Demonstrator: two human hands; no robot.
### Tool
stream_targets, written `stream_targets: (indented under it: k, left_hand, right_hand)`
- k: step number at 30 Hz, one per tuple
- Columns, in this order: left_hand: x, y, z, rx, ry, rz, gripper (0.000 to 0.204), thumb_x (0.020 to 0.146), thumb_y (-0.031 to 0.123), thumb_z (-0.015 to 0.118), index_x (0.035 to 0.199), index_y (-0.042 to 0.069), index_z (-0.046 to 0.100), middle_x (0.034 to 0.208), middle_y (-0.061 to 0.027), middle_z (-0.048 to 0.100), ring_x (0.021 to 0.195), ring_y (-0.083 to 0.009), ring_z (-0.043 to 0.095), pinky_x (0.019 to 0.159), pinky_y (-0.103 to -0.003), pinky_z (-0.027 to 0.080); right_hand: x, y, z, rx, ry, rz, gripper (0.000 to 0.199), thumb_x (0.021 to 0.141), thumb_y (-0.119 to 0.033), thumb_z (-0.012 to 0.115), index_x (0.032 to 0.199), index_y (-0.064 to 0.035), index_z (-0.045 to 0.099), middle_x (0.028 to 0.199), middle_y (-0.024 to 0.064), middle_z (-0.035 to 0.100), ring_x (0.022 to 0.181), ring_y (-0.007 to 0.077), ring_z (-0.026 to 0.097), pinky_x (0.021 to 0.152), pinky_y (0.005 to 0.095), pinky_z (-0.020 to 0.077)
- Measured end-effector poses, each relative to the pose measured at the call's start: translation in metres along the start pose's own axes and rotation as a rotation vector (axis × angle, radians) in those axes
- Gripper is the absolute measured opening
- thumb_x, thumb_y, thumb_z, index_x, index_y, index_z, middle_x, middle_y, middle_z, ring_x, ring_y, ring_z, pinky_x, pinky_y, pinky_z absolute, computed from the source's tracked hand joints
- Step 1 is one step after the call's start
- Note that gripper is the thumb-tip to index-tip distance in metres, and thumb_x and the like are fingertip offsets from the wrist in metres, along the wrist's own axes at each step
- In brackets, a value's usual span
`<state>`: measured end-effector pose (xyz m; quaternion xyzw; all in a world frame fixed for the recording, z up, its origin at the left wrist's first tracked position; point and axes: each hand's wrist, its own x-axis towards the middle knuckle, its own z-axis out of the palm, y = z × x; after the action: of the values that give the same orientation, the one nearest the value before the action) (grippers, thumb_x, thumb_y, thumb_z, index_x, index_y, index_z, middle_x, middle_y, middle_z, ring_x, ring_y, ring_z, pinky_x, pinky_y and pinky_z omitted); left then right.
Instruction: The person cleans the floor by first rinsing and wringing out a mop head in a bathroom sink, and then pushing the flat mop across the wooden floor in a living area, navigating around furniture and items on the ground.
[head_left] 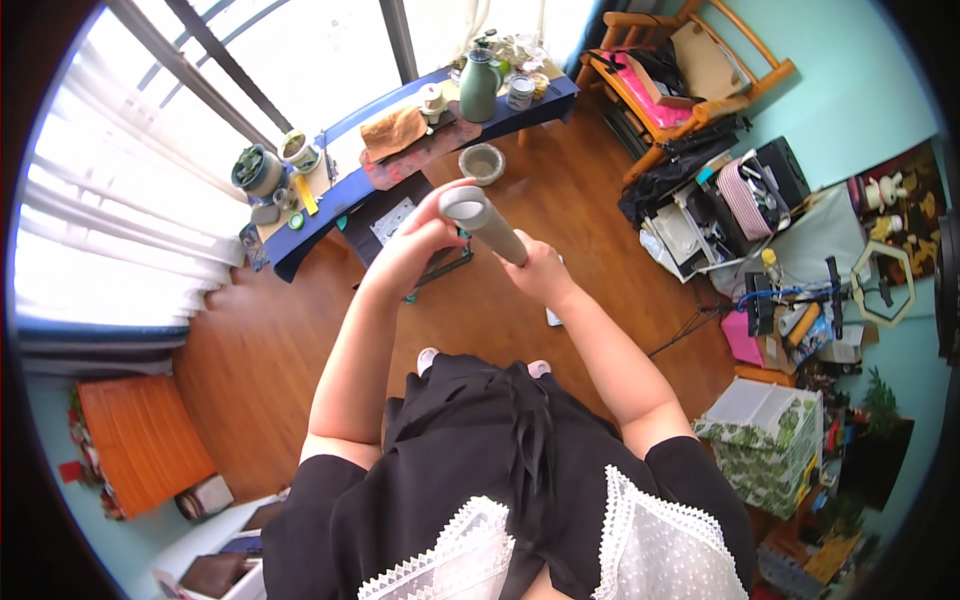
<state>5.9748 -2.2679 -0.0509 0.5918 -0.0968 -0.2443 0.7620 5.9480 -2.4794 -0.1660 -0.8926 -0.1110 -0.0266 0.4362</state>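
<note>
A pale grey tube-shaped thing (492, 228) with a rounded, lidded-looking end slants in front of me; I cannot make out its exact kind. My right hand (541, 272) wraps round its lower part and hides that end. At its upper end is my left hand (425, 232), index finger and thumb bent about the rim and touching it, the other fingers curled. Below my right wrist a small whitish thing (553, 317) shows in part, mostly covered by the hand and forearm.
Ahead stands a long table with a blue cloth (330, 215), bearing a green jug (479, 88), a brown cloth (393, 133) and potted plants (257, 170). A stone-like pot (482, 163) is on the wooden floor. At right are a wooden chair (640, 110), a crate and a hexagonal ring (884, 284).
</note>
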Motion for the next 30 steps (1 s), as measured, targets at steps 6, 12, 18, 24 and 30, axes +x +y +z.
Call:
stream_targets:
  k: [6, 12, 18, 24, 30]
  left_hand:
    - [-0.028, -0.026, 0.032, -0.013, 0.104, 0.176, 0.050, 0.080, 0.011, 0.067, 0.126, 0.007, 0.046, 0.115, -0.0040, 0.056, 0.114, -0.0141, 0.049, 0.094, -0.032, 0.040]
    - [-0.044, -0.034, 0.032, -0.095, 0.400, 0.295, 0.013, 0.084, 0.009, 0.066, 0.080, 0.005, 0.055, 0.086, -0.0036, 0.060, 0.092, -0.0130, 0.057, 0.079, -0.029, 0.046]
    - [-0.069, -0.029, -0.006, -0.002, 0.335, 0.299, 0.014, 0.081, 0.007, 0.065, 0.077, 0.007, 0.051, 0.084, -0.0048, 0.057, 0.088, -0.0137, 0.054, 0.077, -0.028, 0.042]
    - [-0.064, -0.047, -0.048, -0.063, 0.645, 0.338, 0.014, 0.082, 0.006, 0.067, 0.078, 0.006, 0.054, 0.074, 0.0005, 0.057, 0.066, -0.0068, 0.054, 0.060, -0.022, 0.043]
    - [-0.044, -0.151, -0.089, 0.089, 0.925, 0.371, 0.013, 0.089, 0.011, 0.062, 0.081, 0.004, 0.054, 0.073, -0.0006, 0.058, 0.071, -0.0093, 0.057, 0.068, -0.025, 0.046]
  right_hand:
    - [0.006, -0.041, 0.036, 0.110, -0.114, -0.101, 0.028, 0.082, -0.019, 0.063, 0.098, -0.0054, 0.045, 0.085, 0.0181, 0.064, 0.081, 0.0392, 0.062, 0.066, 0.0461, 0.0492]
    - [0.003, -0.065, 0.050, 0.205, -0.322, -0.177, 0.047, 0.081, -0.012, 0.065, 0.113, -0.0028, 0.032, 0.087, 0.0178, 0.064, 0.084, 0.0384, 0.062, 0.069, 0.0436, 0.0504]
    - [0.007, -0.069, 0.062, 0.326, -0.465, -0.297, 0.047, 0.077, -0.011, 0.070, 0.115, -0.0020, 0.044, 0.096, 0.0111, 0.063, 0.088, 0.0291, 0.064, 0.079, 0.0349, 0.0512]
    - [0.033, 0.028, 0.092, 0.199, -0.536, 0.249, 0.035, 0.081, -0.009, 0.062, 0.115, -0.0066, 0.052, 0.091, 0.0071, 0.063, 0.086, 0.0175, 0.063, 0.075, 0.0318, 0.0508]
    - [0.096, 0.105, 0.117, 0.336, -0.477, 0.646, 0.031, 0.089, -0.016, 0.056, 0.118, -0.0088, 0.047, 0.093, 0.0082, 0.062, 0.078, 0.0151, 0.063, 0.064, 0.0292, 0.0515]
